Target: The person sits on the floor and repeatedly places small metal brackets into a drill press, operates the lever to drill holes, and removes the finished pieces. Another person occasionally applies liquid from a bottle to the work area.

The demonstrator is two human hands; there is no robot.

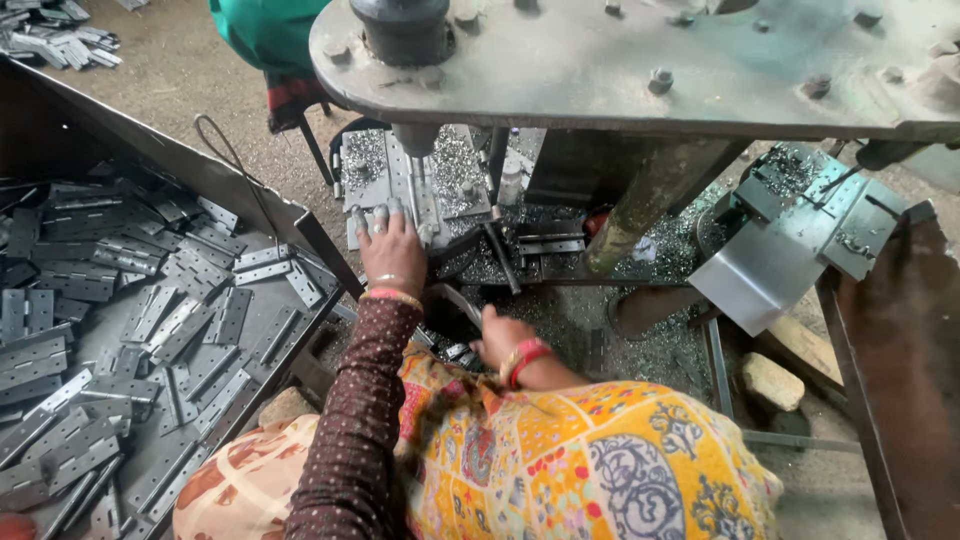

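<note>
Head view, left hand (392, 250) fingers spread on press plate (385, 175), right hand (503, 337) grip hidden.

No packages, labels, signs or screens visible anywhere in view.

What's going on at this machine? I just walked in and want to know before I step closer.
A person sits at a heavy metal press. Their left hand rests on the work plate beneath the ram, fingers spread on it. Their right hand reaches low into a dark gap by the machine base. A tray of grey metal hinges lies on their left, and metal shavings cover the floor.
</note>
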